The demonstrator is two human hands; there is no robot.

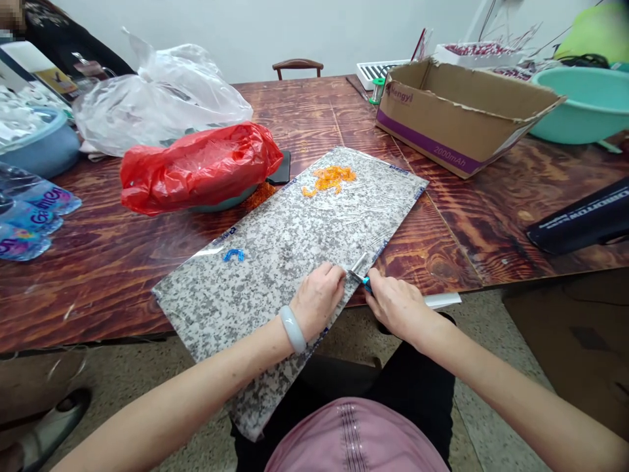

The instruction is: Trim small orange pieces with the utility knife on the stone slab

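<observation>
A speckled grey board [275, 262] lies slanted over the table's front edge. Above its right edge, my right hand [396, 301] is closed round the blue handle of a small metal tool [361, 276], which looks like pliers. The tool's metal end points left, towards the pinched fingertips of my left hand [319, 298]; what they hold is too small to make out. My left wrist wears a pale bangle [293, 329]. Orange pieces [331, 178] lie in a pile near the board's far end, with thin clear strands [363, 203] beside them. Blue pieces [234, 254] rest on its left part.
A red plastic bag [201, 167] covers a bowl behind the board, beside a white bag [162, 98]. An open cardboard box [442, 124], a turquoise basin [584, 108] and a dark cylindrical object [580, 216] are to the right. A blue basin [42, 154] stands left; a person's sleeve shows behind.
</observation>
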